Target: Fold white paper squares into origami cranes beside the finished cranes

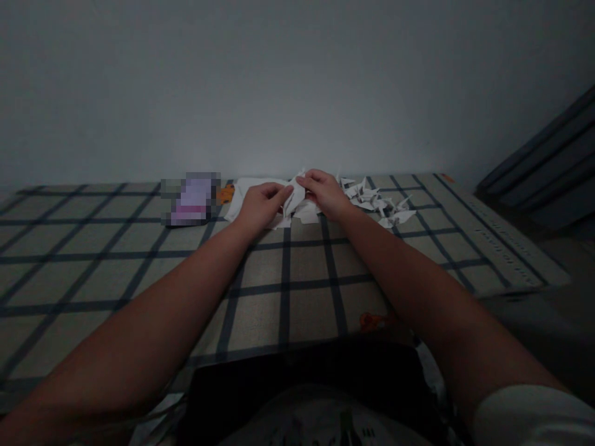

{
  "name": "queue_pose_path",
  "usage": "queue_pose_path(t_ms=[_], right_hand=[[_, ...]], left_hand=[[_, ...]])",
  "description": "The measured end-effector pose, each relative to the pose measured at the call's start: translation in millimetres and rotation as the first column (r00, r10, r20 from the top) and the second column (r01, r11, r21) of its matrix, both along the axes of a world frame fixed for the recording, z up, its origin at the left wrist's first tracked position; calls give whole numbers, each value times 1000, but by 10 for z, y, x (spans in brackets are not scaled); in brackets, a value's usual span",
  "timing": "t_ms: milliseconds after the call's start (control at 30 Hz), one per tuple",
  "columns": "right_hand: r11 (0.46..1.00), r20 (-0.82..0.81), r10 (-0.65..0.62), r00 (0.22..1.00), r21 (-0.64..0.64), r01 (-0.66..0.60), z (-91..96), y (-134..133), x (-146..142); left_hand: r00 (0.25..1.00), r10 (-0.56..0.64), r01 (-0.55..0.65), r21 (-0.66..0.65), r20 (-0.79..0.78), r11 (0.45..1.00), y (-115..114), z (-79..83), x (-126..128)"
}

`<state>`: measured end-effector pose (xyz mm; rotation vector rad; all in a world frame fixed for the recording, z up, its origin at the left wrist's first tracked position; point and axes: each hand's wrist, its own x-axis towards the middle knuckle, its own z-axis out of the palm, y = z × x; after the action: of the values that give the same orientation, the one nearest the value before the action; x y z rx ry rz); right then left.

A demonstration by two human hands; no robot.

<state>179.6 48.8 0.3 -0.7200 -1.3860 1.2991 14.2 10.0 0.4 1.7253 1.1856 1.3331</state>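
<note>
Near the back of the table, my left hand (264, 207) and my right hand (324, 192) both pinch a small folded white paper (294, 197), one from each side. The thumbs and forefingers press it from left and right, raised a little above the tabletop. White paper sheets (239, 197) lie flat behind and under my left hand, partly covered by it. To the right of my right hand sits a loose heap of folded paper cranes (367, 195), white with some dark print. The fine folds of the held paper are too small to make out.
A checked cloth (260, 294) covers the table, which meets a plain wall (297, 87) at the back. A pixelated phone-like object with a purple screen (193, 201) lies at the left, beside an orange patch (226, 194). Dark folded fabric (548, 167) hangs at the right.
</note>
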Motion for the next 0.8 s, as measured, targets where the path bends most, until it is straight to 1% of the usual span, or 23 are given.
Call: queue_pose_path(t_ms=[67,200,300,433,533,700,733,800], right_hand=[[1000,2,-11,1000,3,11,-8,5,-7],[997,67,-66,996,36,63,-34,28,-15],[994,91,-91,992,64,85,-60,59,-8],[993,66,-85,994,92,79,-69,77,0],[990,53,-112,992,94,107,-35,49,7],[992,-2,-104,995,71,104,31,-5,19],[992,-14,-101,995,69,102,35,-8,15],[994,-32,-94,995,59,96,33,-8,0]], left_hand=[[1000,-8,8,-1,-4,1000,-6,10,-6],[1000,-11,11,-16,12,1000,-17,19,-12],[999,-33,35,-40,40,999,-20,15,-9],[997,-42,46,-55,64,997,-28,21,-3],[998,-29,32,-61,53,998,-29,14,6],[989,-68,87,-142,132,986,-12,-26,22],[989,-68,86,-147,128,985,-12,-26,22],[995,-36,46,-119,88,992,-18,-11,19]])
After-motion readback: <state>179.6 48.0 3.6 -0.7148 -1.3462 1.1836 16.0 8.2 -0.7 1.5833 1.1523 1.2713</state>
